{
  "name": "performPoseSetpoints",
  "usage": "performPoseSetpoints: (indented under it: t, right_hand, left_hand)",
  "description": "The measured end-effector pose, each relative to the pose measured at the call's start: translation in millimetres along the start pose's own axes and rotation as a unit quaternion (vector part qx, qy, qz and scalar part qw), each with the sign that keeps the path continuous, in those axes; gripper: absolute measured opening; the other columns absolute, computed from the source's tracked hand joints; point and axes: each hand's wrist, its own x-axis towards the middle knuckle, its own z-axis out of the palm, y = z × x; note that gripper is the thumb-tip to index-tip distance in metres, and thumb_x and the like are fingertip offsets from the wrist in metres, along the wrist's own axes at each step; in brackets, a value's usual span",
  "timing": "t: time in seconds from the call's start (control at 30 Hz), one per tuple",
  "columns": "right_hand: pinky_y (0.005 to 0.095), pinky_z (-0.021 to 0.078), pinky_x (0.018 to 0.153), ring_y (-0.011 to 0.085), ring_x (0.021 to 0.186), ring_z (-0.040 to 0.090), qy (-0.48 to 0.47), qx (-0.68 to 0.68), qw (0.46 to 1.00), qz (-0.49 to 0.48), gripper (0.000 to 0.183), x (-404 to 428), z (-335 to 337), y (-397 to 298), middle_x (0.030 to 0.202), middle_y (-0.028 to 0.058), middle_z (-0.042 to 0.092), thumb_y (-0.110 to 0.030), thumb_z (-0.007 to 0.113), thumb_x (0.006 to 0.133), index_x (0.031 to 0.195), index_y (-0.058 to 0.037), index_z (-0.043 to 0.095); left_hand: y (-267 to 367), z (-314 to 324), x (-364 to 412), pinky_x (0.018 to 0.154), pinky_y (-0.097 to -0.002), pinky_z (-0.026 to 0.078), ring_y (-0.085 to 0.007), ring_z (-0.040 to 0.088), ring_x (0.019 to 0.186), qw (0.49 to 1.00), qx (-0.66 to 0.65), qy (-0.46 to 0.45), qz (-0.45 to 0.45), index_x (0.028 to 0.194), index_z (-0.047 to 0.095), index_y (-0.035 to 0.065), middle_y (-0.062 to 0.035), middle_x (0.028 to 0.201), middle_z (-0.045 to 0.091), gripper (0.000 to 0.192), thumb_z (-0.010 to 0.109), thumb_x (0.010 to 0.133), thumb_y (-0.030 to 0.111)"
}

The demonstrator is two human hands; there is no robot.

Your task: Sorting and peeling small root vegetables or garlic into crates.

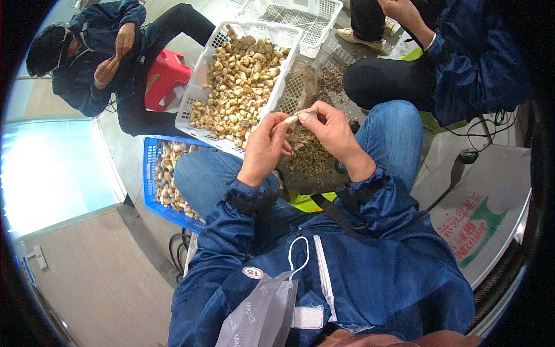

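In front of my lap, both hands are raised close together with their fingertips nearly meeting. My left hand (265, 145) pinches a small pale mushroom (291, 120) between thumb and fingers. My right hand (331, 132) has its thumb and forefinger at the mushroom's other end, closed on a small grey piece (311, 114); whether that is a blade or part of a mushroom I cannot tell. Just beyond my left hand, a white perforated plastic crate (186, 113) holds a heap of mushrooms (245, 82), tilted towards my left knee.
A blue plastic crate (149, 173) of mushrooms stands left of my knee. Trimmings (308, 156) litter the floor between my legs. Another white crate (327, 30) lies beyond. Co-workers sit at left (99, 56) and right (472, 65), near a red plastic stool (167, 80) and black cables (498, 126).
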Motion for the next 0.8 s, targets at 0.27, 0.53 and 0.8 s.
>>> performPoseSetpoints:
  t: [0.27, 0.53, 0.8]
  right_hand:
    - [0.0284, 0.0513, 0.075, 0.0122, 0.084, 0.066, 0.002, -0.014, 1.0, -0.009, 0.017, -4.9, 4.8, -0.5, 0.086, 0.0036, 0.069, -0.017, 0.07, 0.091, 0.097, -0.0011, 0.068]
    - [0.0321, 0.0516, 0.076, 0.0201, 0.084, 0.067, 0.008, -0.121, 0.991, -0.058, 0.019, -10.8, 8.3, -19.8, 0.091, 0.0112, 0.069, -0.018, 0.07, 0.089, 0.092, 0.0007, 0.066]
    - [0.0261, 0.0491, 0.071, 0.0082, 0.079, 0.06, 0.002, -0.006, 0.999, -0.032, 0.019, -6.2, 6.4, -9.1, 0.089, 0.0072, 0.069, -0.018, 0.069, 0.091, 0.093, 0.0007, 0.068]
  left_hand:
    - [1.1, -13.8, 1.7, 0.04, -0.0222, 0.044, -0.0123, 0.057, 0.05, 0.963, -0.206, -0.052, -0.167, 0.122, 0.051, 0.0038, -0.0074, 0.081, 0.061, 0.03, 0.042, 0.106, 0.027]
    - [3.0, -15.5, 1.8, 0.031, -0.0169, 0.034, -0.0054, 0.048, 0.04, 0.934, -0.278, -0.056, -0.216, 0.12, 0.052, 0.0055, -0.005, 0.076, 0.061, 0.027, 0.047, 0.105, 0.028]
    - [3.1, -24.6, 4.0, 0.027, -0.0172, 0.03, -0.0043, 0.039, 0.034, 0.873, -0.383, -0.113, -0.279, 0.117, 0.052, 0.0021, -0.0051, 0.071, 0.058, 0.03, 0.045, 0.104, 0.029]
